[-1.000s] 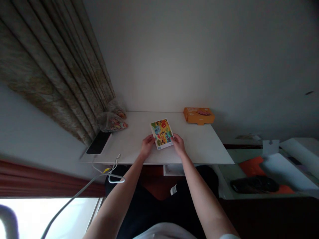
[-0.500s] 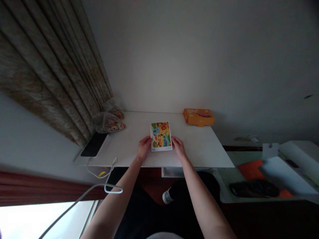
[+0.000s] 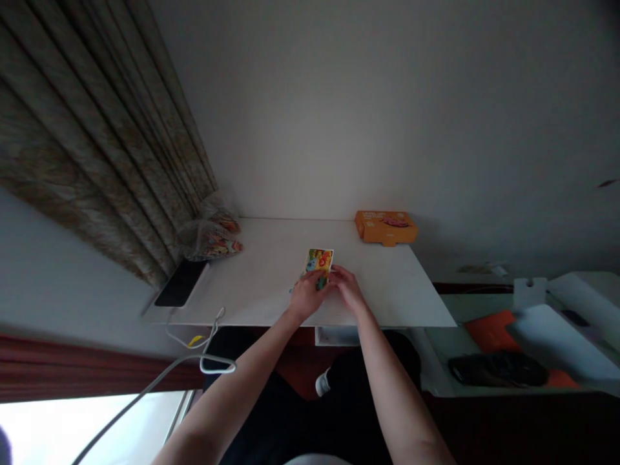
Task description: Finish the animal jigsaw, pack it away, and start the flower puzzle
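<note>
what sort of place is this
Probably a room in a home, perhaps a bedroom or study: a patterned beige fabric curtain hangs beside a white rectangular desk, which stands against a pale wall.

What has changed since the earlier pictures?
The left hand moved right, from the left edge of the animal picture to across its lower part. The picture now shows narrower. The right hand stayed by its right edge; the orange box and plastic bag stayed put.
</note>
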A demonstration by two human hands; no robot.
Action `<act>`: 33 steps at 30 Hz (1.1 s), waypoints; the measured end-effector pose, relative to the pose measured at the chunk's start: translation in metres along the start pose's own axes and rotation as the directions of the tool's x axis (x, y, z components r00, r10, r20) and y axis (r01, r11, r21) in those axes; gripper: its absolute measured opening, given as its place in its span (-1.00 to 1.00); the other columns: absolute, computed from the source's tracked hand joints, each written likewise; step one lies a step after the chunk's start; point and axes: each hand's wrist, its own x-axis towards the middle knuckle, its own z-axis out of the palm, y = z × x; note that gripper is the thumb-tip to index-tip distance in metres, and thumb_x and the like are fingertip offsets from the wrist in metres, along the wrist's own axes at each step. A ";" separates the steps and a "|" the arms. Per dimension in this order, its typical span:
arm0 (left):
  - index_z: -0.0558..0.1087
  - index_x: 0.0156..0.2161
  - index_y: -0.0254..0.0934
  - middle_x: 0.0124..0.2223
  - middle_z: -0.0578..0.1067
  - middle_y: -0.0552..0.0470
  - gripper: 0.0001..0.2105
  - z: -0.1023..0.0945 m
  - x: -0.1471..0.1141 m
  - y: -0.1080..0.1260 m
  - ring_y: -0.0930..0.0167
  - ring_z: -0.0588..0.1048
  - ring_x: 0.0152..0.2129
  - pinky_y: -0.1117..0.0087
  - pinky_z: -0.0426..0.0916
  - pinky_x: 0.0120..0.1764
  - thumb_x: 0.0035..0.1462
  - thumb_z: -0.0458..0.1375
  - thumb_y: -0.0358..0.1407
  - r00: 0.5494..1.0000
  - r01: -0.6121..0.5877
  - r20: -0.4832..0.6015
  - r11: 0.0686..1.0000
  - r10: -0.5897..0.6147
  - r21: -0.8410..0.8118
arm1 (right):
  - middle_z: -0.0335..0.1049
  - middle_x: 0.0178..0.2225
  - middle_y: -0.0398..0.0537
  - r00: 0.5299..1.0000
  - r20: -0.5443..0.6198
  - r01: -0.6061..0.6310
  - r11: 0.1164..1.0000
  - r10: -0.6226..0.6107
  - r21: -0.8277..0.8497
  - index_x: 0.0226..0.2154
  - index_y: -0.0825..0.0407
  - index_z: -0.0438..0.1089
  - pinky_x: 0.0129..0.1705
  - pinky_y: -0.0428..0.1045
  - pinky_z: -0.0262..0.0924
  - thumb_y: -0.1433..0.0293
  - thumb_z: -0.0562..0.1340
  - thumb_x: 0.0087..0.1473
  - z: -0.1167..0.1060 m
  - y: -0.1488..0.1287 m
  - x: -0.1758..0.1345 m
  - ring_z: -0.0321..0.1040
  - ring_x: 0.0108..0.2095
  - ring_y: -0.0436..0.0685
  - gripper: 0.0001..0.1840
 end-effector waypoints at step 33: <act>0.53 -0.23 -0.30 -0.40 0.52 0.03 -0.72 -0.039 0.033 0.044 0.44 0.43 -0.45 0.48 0.21 -0.35 0.31 0.01 -0.21 0.963 0.081 -0.270 0.968 -0.014 0.239 | 0.56 -0.12 -0.10 0.989 -0.072 0.136 0.988 -0.131 0.074 -0.12 -0.11 0.48 -0.12 0.02 0.36 0.09 0.50 -0.12 0.001 0.008 0.003 0.47 -0.12 0.15 -0.49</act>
